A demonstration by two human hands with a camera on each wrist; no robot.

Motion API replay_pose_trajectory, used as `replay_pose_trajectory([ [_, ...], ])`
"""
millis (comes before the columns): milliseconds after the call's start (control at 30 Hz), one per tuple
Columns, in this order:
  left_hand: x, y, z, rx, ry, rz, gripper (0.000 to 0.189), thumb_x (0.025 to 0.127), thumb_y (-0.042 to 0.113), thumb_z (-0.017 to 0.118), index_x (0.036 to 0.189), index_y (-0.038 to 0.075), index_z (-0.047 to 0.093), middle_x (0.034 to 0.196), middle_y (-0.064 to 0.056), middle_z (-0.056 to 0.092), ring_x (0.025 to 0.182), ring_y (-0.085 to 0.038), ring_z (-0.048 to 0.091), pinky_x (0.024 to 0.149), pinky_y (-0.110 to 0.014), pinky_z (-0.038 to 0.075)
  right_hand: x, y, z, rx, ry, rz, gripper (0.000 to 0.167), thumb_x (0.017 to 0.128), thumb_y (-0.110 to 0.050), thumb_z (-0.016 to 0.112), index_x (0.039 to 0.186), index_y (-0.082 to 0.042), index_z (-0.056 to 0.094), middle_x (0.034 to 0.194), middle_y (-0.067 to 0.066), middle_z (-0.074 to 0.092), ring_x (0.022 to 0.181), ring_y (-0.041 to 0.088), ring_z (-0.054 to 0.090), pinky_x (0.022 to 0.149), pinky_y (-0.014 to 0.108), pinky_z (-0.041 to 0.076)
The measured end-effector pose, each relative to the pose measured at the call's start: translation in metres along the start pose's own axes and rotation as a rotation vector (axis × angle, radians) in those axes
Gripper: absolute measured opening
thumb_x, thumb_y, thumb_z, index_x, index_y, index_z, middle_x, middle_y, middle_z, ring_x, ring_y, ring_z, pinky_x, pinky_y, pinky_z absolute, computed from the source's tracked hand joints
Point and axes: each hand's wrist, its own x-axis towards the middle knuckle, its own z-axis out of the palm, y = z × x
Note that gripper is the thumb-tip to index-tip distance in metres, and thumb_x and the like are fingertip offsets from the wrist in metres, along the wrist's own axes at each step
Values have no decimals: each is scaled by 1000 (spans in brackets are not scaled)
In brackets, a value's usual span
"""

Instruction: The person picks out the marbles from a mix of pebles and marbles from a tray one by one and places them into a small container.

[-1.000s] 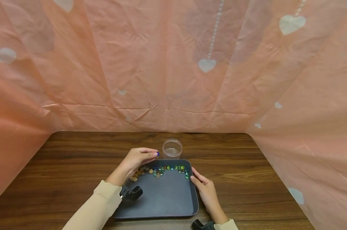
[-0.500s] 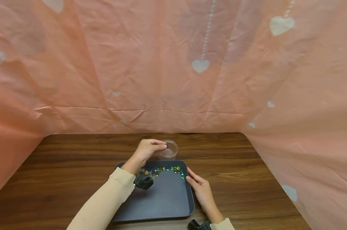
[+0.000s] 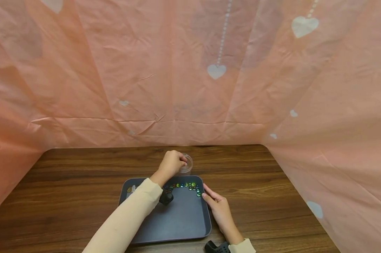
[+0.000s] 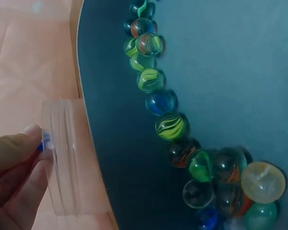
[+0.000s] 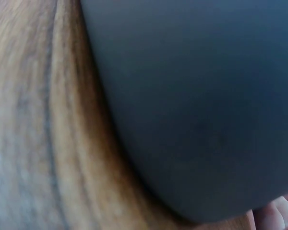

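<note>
Underneath everything, a dark brown wooden counter point(image 3: 272, 211), grained mostly crosswise and rounded at both far corners. Behind it and along both sides, peach-pink cloth point(image 3: 177, 95) hanging like walls, wrinkled, with a long level crease low across the back. Printed on the cloth, white hearts point(image 3: 216, 71) of several sizes, some beneath strings of pale dots, plus faint greyish patches higher up. On the near part of the counter, a shallow dark grey tray point(image 3: 177, 225) with a raised rim and rounded corners. Inside, along its far side, a bent line of glass marbles point(image 4: 170, 126), swirled green, yellow, blue and orange, bunched more thickly toward the left. At the tray's far left corner, a few tan and pale pebbles point(image 3: 129, 189), partly covered by a cream sleeve point(image 3: 124, 218). Just beyond the far rim, upright on the counter, a clear round container point(image 4: 69, 182). At its mouth, the left hand point(image 3: 171, 163), thumb and fingertips brought together, pinching a small blue marble point(image 4: 44, 142), mostly hidden; too unclear to tell how far past the lip. At the tray's right wall, the right hand point(image 3: 219, 207), thumb over the rim and fingers outside, gripping the edge. Near each wrist, black wrist gear point(image 3: 166, 199).
</note>
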Motion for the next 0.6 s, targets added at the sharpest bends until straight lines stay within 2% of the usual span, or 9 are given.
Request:
replay_pose_trajectory([
  [200, 2, -1, 3, 13, -14, -18, 5, 84, 11, 78, 87, 7, 80, 94, -6, 77, 85, -18, 67, 67, -26, 53, 2, 1, -1, -20, 19, 8, 40, 96, -20, 66, 134, -7, 62, 139, 8, 59, 136, 25, 49, 95, 9, 43],
  [400, 2, -2, 3, 10, -24, -33, 7, 85, 13, 78, 88, 7, 81, 95, -6, 78, 87, -19, 68, 70, -28, 55, 3, 2, -1, -44, 25, 3, 40, 96, -21, 66, 134, -8, 63, 138, 9, 59, 135, 26, 50, 96, 11, 44],
  [500, 0, 0, 2, -19, -10, -41, 7, 85, 14, 78, 88, 8, 81, 95, -6, 78, 89, -20, 69, 72, -29, 56, 3, 2, -1, -44, 22, 1, 40, 96, -20, 65, 134, -7, 63, 138, 10, 59, 135, 27, 50, 96, 11, 44],
  [600, -7, 3, 3, -116, 14, -44, 8, 85, 16, 78, 88, 10, 81, 95, -5, 78, 90, -21, 70, 73, -30, 56, 3, 2, -1, -36, 23, 7, 40, 96, -20, 66, 134, -7, 62, 138, 9, 59, 135, 25, 50, 95, 10, 43],
])
